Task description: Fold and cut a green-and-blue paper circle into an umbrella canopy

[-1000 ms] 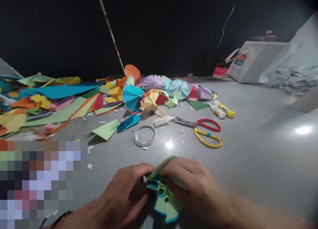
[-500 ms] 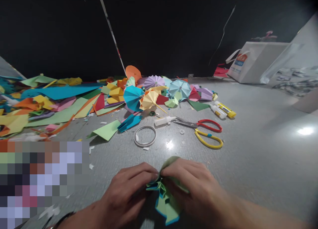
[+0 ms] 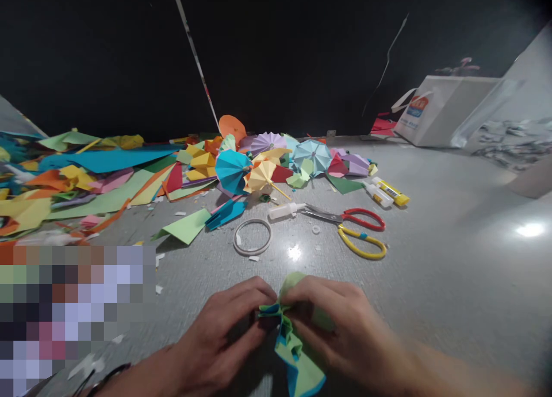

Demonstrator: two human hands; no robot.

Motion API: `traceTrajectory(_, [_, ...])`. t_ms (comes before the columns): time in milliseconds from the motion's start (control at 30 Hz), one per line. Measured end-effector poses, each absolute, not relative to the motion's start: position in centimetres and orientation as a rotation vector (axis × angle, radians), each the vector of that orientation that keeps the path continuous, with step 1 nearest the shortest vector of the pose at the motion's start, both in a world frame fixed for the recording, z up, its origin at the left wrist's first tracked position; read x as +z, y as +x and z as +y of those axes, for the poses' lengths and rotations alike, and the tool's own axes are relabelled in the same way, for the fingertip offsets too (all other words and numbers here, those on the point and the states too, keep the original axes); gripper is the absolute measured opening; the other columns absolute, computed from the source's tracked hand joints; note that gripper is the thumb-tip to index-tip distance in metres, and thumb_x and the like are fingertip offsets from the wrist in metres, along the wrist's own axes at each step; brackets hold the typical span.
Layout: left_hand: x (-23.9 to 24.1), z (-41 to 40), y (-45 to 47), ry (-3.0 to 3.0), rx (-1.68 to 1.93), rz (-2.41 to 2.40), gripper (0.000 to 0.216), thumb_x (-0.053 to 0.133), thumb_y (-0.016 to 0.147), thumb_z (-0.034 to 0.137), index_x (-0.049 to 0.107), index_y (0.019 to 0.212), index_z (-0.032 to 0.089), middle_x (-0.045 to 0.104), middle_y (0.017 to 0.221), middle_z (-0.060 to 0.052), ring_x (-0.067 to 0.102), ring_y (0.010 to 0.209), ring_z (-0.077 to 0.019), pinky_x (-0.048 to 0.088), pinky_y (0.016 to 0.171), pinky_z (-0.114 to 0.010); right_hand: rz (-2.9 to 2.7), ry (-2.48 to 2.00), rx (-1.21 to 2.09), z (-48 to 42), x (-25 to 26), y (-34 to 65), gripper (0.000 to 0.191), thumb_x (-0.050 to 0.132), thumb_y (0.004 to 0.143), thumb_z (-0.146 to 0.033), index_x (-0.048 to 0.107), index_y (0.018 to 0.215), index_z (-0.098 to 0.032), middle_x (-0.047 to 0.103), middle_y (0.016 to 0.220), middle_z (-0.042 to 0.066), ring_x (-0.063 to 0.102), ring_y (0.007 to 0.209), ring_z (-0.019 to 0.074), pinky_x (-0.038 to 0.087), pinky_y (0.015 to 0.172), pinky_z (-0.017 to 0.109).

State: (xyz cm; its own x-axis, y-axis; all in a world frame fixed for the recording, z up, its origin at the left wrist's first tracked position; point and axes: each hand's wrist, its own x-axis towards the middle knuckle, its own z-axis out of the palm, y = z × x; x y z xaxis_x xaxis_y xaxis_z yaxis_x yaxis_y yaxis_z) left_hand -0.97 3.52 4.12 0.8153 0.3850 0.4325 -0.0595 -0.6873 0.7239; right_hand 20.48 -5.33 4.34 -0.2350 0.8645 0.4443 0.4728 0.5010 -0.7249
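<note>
Between my two hands is a piece of pleated paper (image 3: 302,368), light green on one face and blue on the other. My left hand (image 3: 228,325) pinches its narrow folded end between thumb and fingers. My right hand (image 3: 340,311) grips the same paper from the right, its fingertips close to the left ones. A green flap rises behind the fingertips, and a wider pleated part hangs down toward me. Some of the folds are hidden by my fingers. Beyond the hands lie a grey ring (image 3: 253,237) and scissors (image 3: 345,220) with one red and one yellow handle.
A white glue bottle (image 3: 282,211) touches the scissors' blades. Folded paper umbrellas (image 3: 313,155) are heaped at the back, with coloured paper sheets (image 3: 103,158) spread to the left. Two glue tubes (image 3: 390,192) lie at right, before a white bag (image 3: 448,110).
The pleated paper has turned a little and its lower part has swung right and toward me. Both hands keep hold of it, with the fingers shifted slightly.
</note>
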Motion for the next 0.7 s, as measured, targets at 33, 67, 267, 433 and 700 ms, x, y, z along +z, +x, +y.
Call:
traceTrajectory(33, [4.2,3.5,-1.1,2.235,0.745,0.229,0.021,0.048,0.097,0.006,0.063,0.103,0.019,0.065,0.093,-0.002,0.062,0.081,-0.0128,0.052,0.073,-0.020,-1.881,-1.105,0.566,-5.3,4.3,20.5,0.008,0.063,0.098,-0.015,0.063,0.104,-0.021,0.064,0.085,-0.002,0.051,0.067,0.0086,0.044,0.061,0.020])
traceTrajectory(67, [4.3,3.5,-1.2,2.255,0.751,0.221,0.022,0.047,0.096,0.004,0.063,0.103,0.019,0.065,0.093,-0.002,0.062,0.082,-0.0128,0.052,0.074,-0.020,-1.887,-1.098,0.568,-5.4,4.3,20.5,0.008,0.063,0.098,-0.015,0.063,0.104,-0.020,0.064,0.084,-0.002,0.051,0.066,0.0086,0.043,0.061,0.020])
traceTrajectory(267, [4.6,3.4,-1.3,2.304,0.734,0.186,0.025,0.045,0.096,0.000,0.062,0.100,0.018,0.064,0.093,-0.003,0.063,0.082,-0.0144,0.053,0.073,-0.022,-1.887,-1.114,0.687,-5.4,4.0,20.6,0.011,0.063,0.097,-0.015,0.064,0.106,-0.021,0.066,0.088,-0.002,0.055,0.071,0.0082,0.046,0.066,0.019])
traceTrajectory(433, [5.2,2.9,-0.6,2.381,0.915,0.234,0.021,0.039,0.110,0.021,0.052,0.094,0.024,0.060,0.078,0.000,0.060,0.069,-0.0155,0.050,0.063,-0.025,-1.887,-1.128,0.741,-5.3,3.9,20.7,0.009,0.064,0.096,-0.015,0.065,0.103,-0.020,0.064,0.086,-0.002,0.055,0.070,0.0084,0.045,0.065,0.020])
traceTrajectory(700, [6.1,2.3,-0.6,2.415,0.806,0.310,0.026,0.035,0.111,0.023,0.054,0.093,0.024,0.063,0.077,0.001,0.061,0.068,-0.0161,0.051,0.065,-0.024,-1.856,-1.192,0.812,-5.3,4.2,20.3,0.009,0.066,0.092,-0.012,0.069,0.096,-0.019,0.068,0.081,-0.002,0.057,0.068,0.0087,0.049,0.066,0.019])
